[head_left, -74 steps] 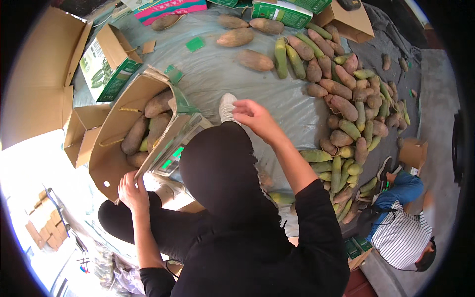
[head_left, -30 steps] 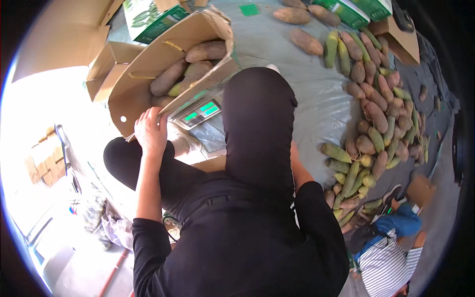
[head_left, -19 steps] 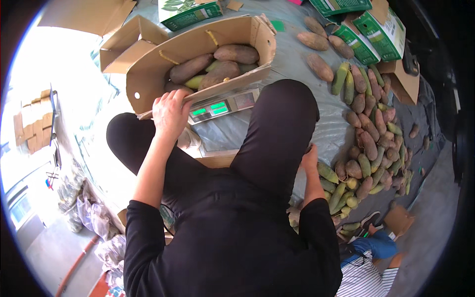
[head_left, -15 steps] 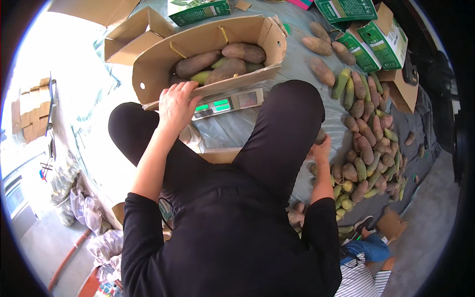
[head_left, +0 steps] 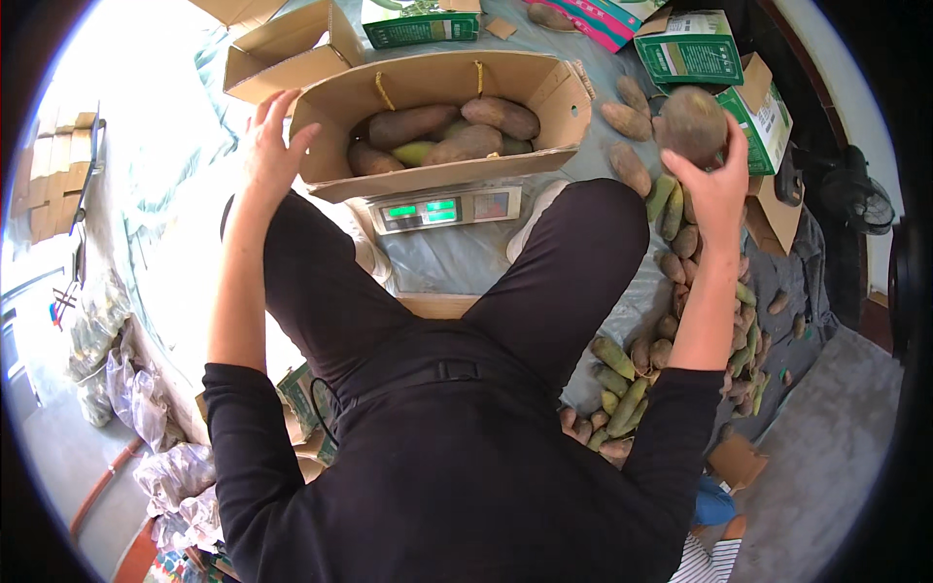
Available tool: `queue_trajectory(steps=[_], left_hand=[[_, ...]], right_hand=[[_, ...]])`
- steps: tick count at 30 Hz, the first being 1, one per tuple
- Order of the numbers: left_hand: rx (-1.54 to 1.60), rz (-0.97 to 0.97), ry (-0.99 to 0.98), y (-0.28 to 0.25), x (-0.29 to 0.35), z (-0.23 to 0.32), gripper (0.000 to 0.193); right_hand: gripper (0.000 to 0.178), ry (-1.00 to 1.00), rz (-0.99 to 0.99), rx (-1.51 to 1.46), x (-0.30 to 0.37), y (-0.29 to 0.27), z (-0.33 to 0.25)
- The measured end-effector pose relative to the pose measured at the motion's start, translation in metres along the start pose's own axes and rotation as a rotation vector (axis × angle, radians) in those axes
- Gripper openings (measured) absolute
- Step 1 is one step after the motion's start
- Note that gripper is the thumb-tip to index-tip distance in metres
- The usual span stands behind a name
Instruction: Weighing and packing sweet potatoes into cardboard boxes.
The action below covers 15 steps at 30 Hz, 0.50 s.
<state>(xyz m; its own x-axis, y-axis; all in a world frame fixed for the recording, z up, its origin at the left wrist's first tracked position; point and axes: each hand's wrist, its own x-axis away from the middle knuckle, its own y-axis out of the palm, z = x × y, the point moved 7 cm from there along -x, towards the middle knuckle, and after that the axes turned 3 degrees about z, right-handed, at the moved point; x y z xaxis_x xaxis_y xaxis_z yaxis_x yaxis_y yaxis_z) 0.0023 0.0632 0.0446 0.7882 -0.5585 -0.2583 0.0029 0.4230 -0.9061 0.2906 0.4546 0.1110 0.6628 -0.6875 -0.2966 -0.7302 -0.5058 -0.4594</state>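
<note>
A long brown cardboard box [head_left: 457,175] with yellow rope handles stands on a digital scale [head_left: 445,211] in front of my knees. Several soil-coated radishes [head_left: 413,124] lie inside it, mostly brownish, one showing green. At the box's left end my left hand [head_left: 267,160] is open, fingers spread, holding nothing; whether it touches the cardboard I cannot tell. My right hand [head_left: 717,189] is raised beyond my right knee, its fingers wrapped round a brownish radish [head_left: 692,121] seen end-on. This radish is apart from the box and above the others on the ground.
To my right spreads a pile of radishes [head_left: 685,243], brown and green. Green printed boxes [head_left: 690,49] stand at the far right, an empty cardboard box [head_left: 292,58] at the far left. A fan [head_left: 857,189] is by the right wall. Another person's striped sleeve [head_left: 714,559] shows lower right.
My right hand has come up and away from beside my right knee, with the radish now in plain sight. My left hand has left the box's front rim for its left end, fingers spreading.
</note>
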Motion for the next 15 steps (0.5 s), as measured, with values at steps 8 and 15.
queue_trajectory(steps=[8,15], left_hand=[[0.254,-0.107,-0.119,0.043,0.003,-0.075,0.059],[0.301,-0.206,-0.146,0.049,0.008,-0.082,0.065]], right_hand=[[0.073,-0.287,-0.350,-0.022,-0.023,0.141,-0.092],[0.068,-0.397,-0.577,0.292,0.006,0.263,-0.088]])
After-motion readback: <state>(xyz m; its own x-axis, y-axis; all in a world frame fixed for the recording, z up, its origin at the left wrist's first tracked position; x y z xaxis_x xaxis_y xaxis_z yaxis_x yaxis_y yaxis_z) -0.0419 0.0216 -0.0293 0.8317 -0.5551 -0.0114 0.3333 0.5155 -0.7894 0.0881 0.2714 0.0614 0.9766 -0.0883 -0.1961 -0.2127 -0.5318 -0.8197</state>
